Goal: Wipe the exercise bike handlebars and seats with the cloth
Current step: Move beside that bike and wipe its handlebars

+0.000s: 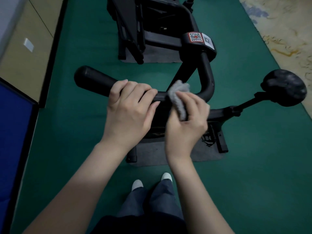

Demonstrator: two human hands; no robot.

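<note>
- Gripping the black padded handlebar [91, 78] of the near exercise bike, the left hand [130, 112] steadies the bar; its fingers [143, 88] lie close together and curl over the top.
- Just right of that hand, the crumpled grey cloth [179, 92] sits on the same bar, near the bend where it turns up towards the stem.
- The right hand [187, 125] holds the cloth against the bar, thumb on top and the other fingers curled under the cloth, largely hidden.
- Further right, well apart from both hands, the black rounded saddle seat [285, 86] stands on its post, with nothing touching it.
- Judging by this, the task is at an early or middle stage: one handlebar is under the cloth and the seat looks yet to be wiped. A second black exercise bike [152, 31] behind may also need doing. Whether any part is already clean cannot be told.
- A deep blue panel [13, 141] and a tan board with a black edge [25, 56] stand at the left.
- Green floor covering [253, 149] runs through the middle, with a dark grey mat [194, 154] under the near bike.
- A red-and-white QR-code label [195, 37] sits on the stem.
- At the far right lies a pale carpet patterned in gold and blue [287, 31].
</note>
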